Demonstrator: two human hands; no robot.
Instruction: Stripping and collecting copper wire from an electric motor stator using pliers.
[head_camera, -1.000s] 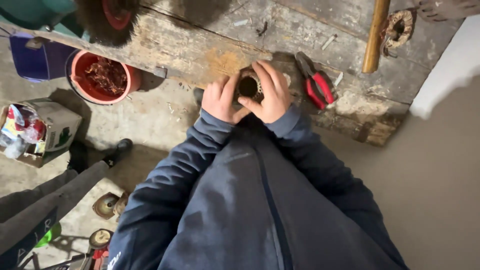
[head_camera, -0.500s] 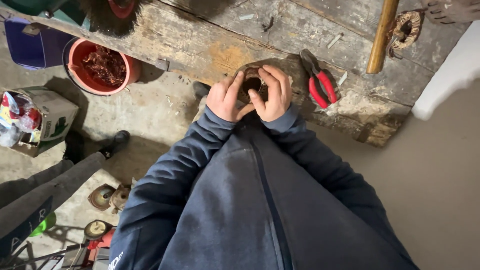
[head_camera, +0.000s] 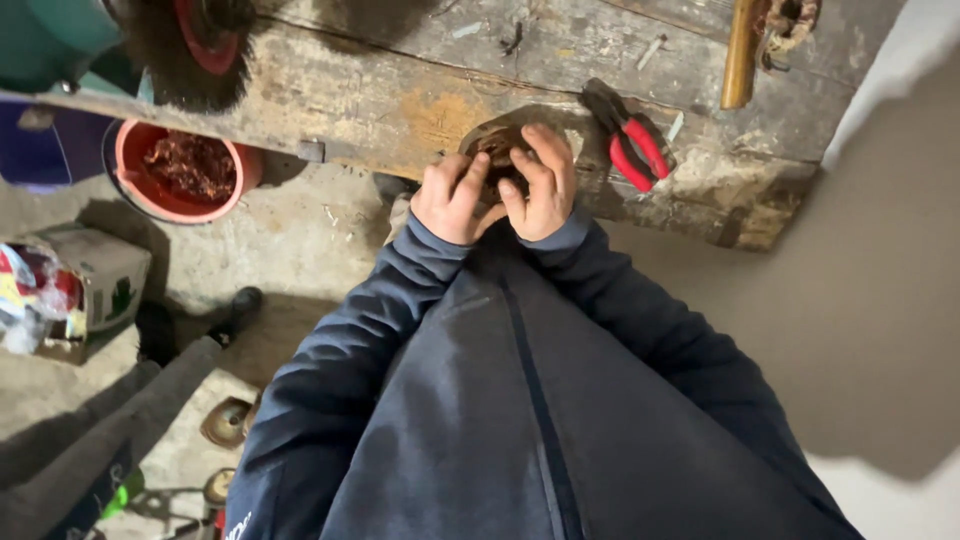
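Rusty brown metal is what both hands are wrapped around, some kind of round, ring-like part (head_camera: 497, 150) sitting at the near edge of a worn wooden workbench (head_camera: 400, 100). The left hand (head_camera: 452, 198) grips its left side with fingers curled over the top, and the right hand (head_camera: 540, 185) clamps the right side, fingertips meeting over the middle, so most of the piece is hidden. Can't tell exactly what it is, only that it looks dark, corroded and roughly circular with a darker centre.

What I'd worry about: bare skin on rusty metal. If it has a sharp lip or burr, a slip while squeezing or twisting could cut a finger. It also sits right at the bench edge, just ahead of the wrists, so a hard push might send it off onto the concrete floor (head_camera: 300, 250) or a foot. Grip looks a bit cramped too, with both thumbs crowded together.

Just right of the right hand lie red-handled pliers (head_camera: 630, 140), close enough to get knocked. Further left, beyond the left hand, a red bucket (head_camera: 185, 170) of rusty scraps stands on the floor under the bench.
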